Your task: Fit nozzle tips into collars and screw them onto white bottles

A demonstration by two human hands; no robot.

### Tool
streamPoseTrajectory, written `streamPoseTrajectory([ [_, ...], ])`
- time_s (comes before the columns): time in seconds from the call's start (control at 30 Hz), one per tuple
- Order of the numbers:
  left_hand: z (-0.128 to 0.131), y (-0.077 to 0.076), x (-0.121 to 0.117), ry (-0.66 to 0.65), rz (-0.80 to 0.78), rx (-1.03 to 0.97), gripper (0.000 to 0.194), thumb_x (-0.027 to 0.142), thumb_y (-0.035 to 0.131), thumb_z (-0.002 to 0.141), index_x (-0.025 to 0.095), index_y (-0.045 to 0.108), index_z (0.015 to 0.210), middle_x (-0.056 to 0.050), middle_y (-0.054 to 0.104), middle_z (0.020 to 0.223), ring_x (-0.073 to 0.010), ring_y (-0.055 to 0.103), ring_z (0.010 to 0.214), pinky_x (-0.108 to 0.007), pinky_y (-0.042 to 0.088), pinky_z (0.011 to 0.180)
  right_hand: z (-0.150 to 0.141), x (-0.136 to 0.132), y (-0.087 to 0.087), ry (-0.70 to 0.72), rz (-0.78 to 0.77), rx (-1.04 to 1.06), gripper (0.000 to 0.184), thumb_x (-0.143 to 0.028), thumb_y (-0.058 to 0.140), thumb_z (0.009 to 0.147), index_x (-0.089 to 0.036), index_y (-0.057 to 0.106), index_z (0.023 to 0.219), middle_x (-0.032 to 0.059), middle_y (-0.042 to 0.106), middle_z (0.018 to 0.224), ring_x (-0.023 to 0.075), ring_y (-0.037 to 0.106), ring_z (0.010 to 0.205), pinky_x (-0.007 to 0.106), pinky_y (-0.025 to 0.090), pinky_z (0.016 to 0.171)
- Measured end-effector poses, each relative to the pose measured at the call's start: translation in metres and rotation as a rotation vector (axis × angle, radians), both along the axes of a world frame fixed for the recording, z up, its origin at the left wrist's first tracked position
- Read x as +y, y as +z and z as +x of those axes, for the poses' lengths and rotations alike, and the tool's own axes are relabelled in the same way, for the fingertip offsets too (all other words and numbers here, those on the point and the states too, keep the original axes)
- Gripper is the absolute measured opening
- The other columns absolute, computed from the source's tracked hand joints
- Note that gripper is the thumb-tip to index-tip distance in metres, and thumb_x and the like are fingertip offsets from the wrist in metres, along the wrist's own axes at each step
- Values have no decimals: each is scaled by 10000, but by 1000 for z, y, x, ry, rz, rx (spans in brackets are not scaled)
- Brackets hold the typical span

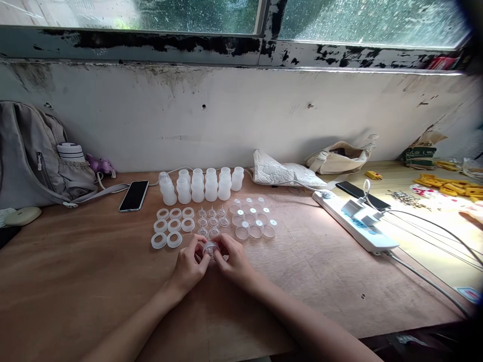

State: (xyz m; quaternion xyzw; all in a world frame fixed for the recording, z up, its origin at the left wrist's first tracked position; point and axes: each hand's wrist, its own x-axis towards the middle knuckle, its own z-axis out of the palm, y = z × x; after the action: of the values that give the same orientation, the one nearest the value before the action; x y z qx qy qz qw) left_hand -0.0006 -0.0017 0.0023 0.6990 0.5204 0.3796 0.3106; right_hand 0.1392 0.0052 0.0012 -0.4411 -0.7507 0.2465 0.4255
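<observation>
My left hand (193,260) and my right hand (231,256) pinch a translucent plastic collar ring (210,246) between them, just above the wooden table. Fingers cover its sides, and whether a teat sits inside it I cannot tell. Left of the hands lie several white collar rings (174,239) in rows. Directly beyond the fingers stand several clear bottle teats (212,221). Clear round caps (255,230) form a block to the right. Behind all these, white translucent baby bottles (197,188) stand upright in two rows, without tops.
A phone (134,196) and a grey backpack (30,156) are at the left. A white power strip (354,223) with chargers and cables runs along the right, near a black phone (362,195). A white plastic package (285,171) and a cream pouch (337,158) lie against the wall.
</observation>
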Motion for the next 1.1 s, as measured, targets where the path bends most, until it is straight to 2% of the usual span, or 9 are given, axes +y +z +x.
streamPoseTrajectory([
  [0.27,1,1,-2,-6,-21,-11,33,238,431,776,212,417,791,48,542,551,-112,501,472,-199,316,445,-2,0,-2,-5,-9,-25,89,-119,428,734,-178,495,734,-9,491,615,101,436,533,217,364,517],
  [0.53,-6,-4,9,42,-87,-84,129,209,468,724,211,423,845,36,586,636,-133,558,554,-227,396,534,4,-5,8,154,-41,71,203,-215,451,817,-201,573,979,33,555,811,125,529,691,263,450,671],
  [0.63,-9,-1,11,36,-116,-130,126,221,452,747,211,440,872,25,595,684,-136,564,602,-231,408,563,3,-3,6,149,-148,204,236,-249,473,816,-204,536,1040,36,557,844,127,548,714,266,469,657],
  [0.73,-10,3,11,23,-99,-155,129,284,442,782,205,475,878,5,591,729,-137,557,640,-224,406,568,3,3,3,111,-337,412,306,-312,494,809,-200,459,1092,23,551,804,115,557,638,234,478,528],
  [0.83,-8,5,9,-21,-80,-144,141,304,453,784,198,511,855,-1,585,743,-134,546,654,-217,402,572,5,7,5,140,-459,457,300,-368,534,776,-179,510,1008,-4,542,699,97,532,543,209,448,452],
  [0.93,-6,3,8,-40,-86,-146,149,310,475,774,193,519,854,-3,586,761,-133,545,675,-221,415,592,6,8,8,173,-474,442,231,-379,557,758,-153,561,805,-21,534,603,78,501,490,199,430,449],
  [1.1,-7,0,11,-51,-168,-403,213,254,497,740,182,479,940,-41,588,907,-169,570,830,-254,466,661,6,9,6,136,-463,531,214,-371,568,752,-163,521,764,-24,547,572,102,542,508,241,471,500],
])
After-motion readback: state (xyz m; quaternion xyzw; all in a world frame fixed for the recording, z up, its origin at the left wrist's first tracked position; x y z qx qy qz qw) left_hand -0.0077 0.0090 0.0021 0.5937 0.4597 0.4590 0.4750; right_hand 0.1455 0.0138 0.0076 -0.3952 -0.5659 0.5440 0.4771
